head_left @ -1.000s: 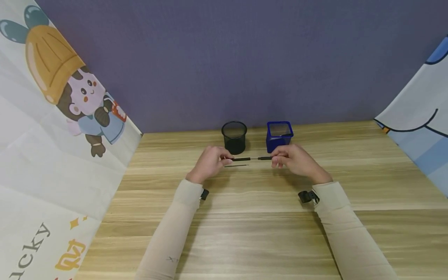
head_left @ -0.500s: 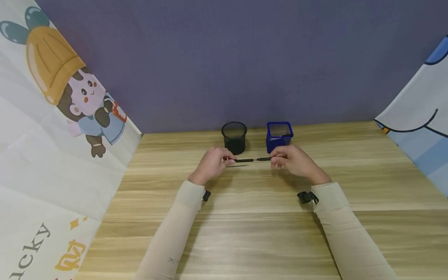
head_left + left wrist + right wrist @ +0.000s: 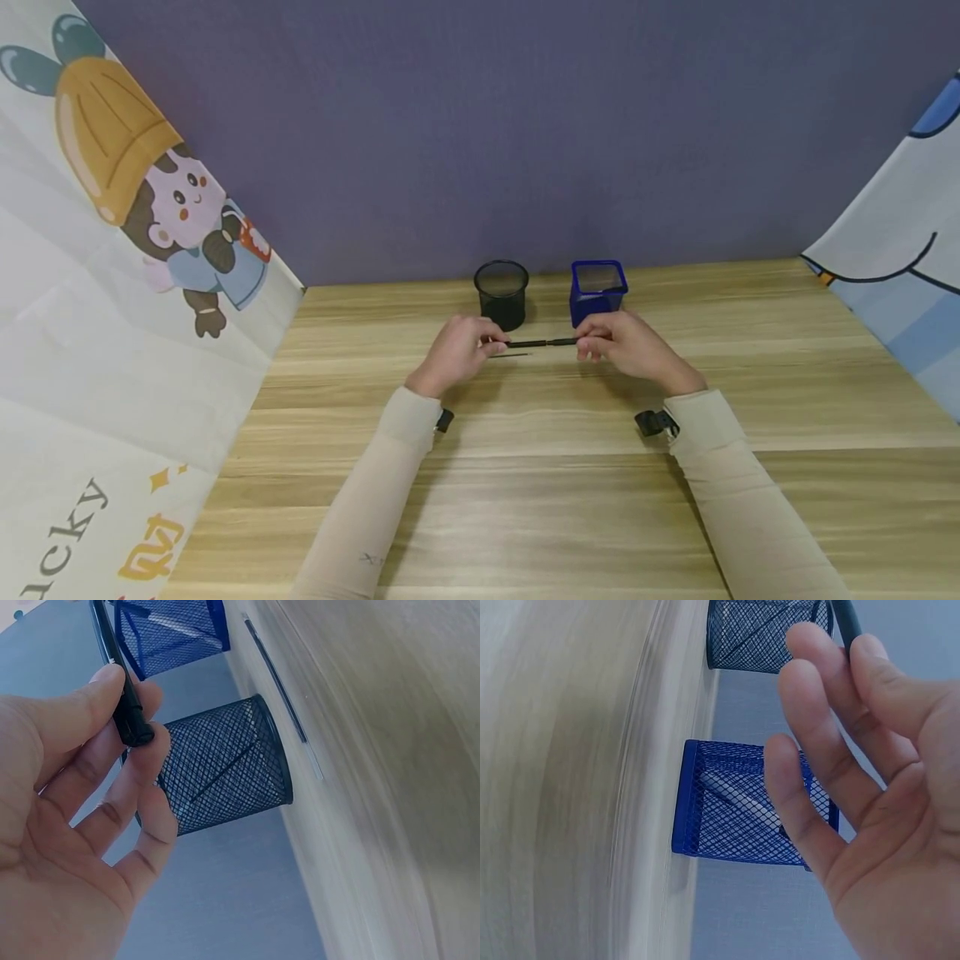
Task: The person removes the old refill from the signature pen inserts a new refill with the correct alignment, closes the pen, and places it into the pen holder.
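Seen over the person's shoulder, clock centred on the black pen (image 3: 528, 343) | pen: held above the worktop (image 3: 525, 500), two parts end to end | left hand (image 3: 461, 352), 9 o'clock: pinching one part | right hand (image 3: 633, 348), 3 o'clock: pinching the other | slim rod (image 3: 512, 355) lying at 8 | black mesh cup (image 3: 504, 308) 10–11, blue mesh cup (image 3: 588, 310) 1–2

Even, moderate light lays soft shadows on the surface (image 3: 540, 517) beside both sleeves (image 3: 367, 492) and a pale sheen near its middle, while the wrist views look bluish, slightly hazy and soft.
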Motion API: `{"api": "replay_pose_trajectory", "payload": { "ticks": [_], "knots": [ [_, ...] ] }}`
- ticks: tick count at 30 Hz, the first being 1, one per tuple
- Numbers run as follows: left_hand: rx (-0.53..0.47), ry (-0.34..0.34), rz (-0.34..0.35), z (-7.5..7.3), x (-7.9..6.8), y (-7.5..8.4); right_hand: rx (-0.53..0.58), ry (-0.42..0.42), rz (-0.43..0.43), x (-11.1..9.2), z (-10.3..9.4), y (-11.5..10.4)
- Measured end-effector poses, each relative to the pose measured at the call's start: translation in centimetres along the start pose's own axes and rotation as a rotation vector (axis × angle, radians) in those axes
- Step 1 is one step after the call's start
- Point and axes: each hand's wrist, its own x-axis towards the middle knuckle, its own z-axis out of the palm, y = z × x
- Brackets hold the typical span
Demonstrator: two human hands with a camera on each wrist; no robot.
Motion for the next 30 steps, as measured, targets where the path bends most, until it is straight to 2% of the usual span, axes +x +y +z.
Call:
{"api": "replay_pose_trajectory", "payload": {
  "ticks": [21,30],
  "knots": [
    [0.021,-0.023,-0.025,0.12,0.04,0.30,-0.007,0.002,0.002,0.05,0.01,-0.17],
    [0.023,-0.017,-0.011,0.09,0.02,0.43,-0.006,0.003,0.004,0.04,-0.02,-0.11]
  ]
}}
